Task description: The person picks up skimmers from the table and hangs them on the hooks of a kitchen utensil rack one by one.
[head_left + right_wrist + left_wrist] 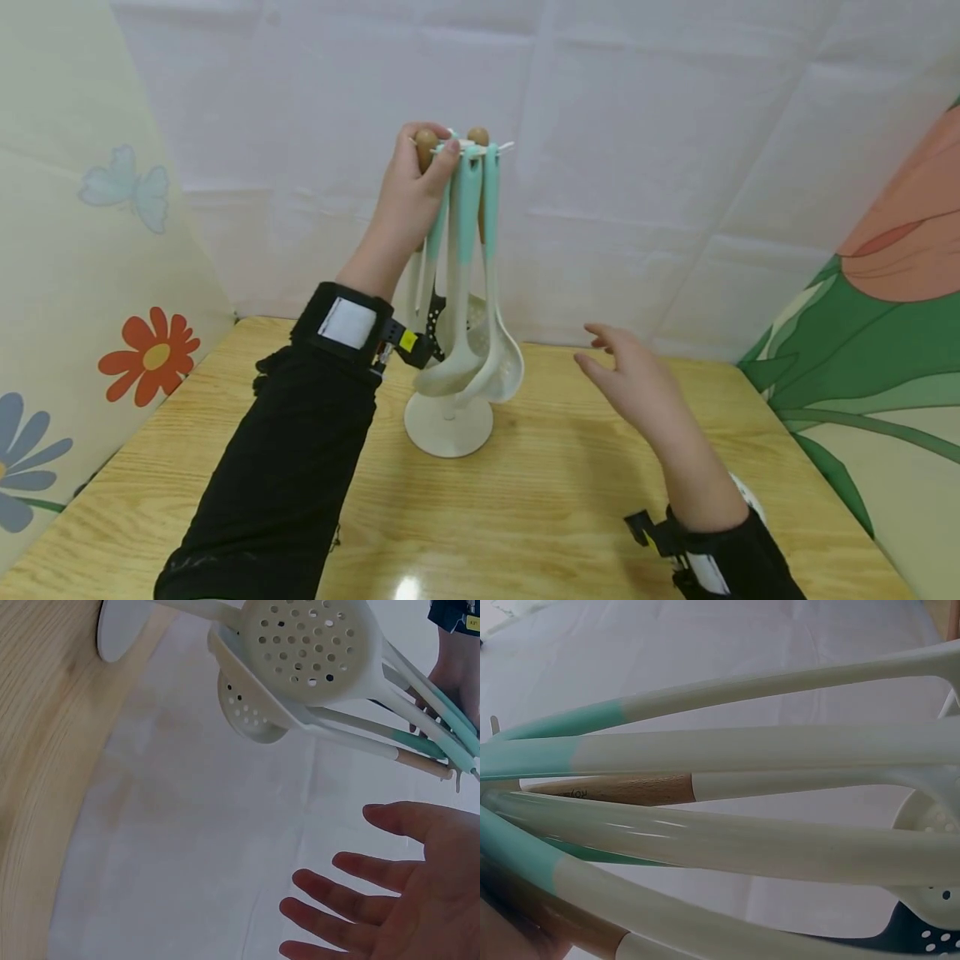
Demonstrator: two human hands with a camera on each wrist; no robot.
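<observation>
- Nearest the camera, at the lower right of the head view, the right hand (637, 383) hovers above the table (540, 508) with fingers spread apart and straight, holding nothing, a little to the right of the rack.
- The left hand (408, 192) is raised in the upper middle of the frame, fingers curled round the brown wooden knob (426, 146) of one utensil at the top of the rack.
- The rack (448, 421) stands on its round white base at the centre of the table, with the ladle (450, 371), the slotted spoon (311, 645) and other mint-and-cream utensils hanging close together.
- Risk, as I judge it: pulling sideways on the held handle could tip the rack, which nothing braces.
- The crowded neighbours could also snag and slip off their hooks.
</observation>
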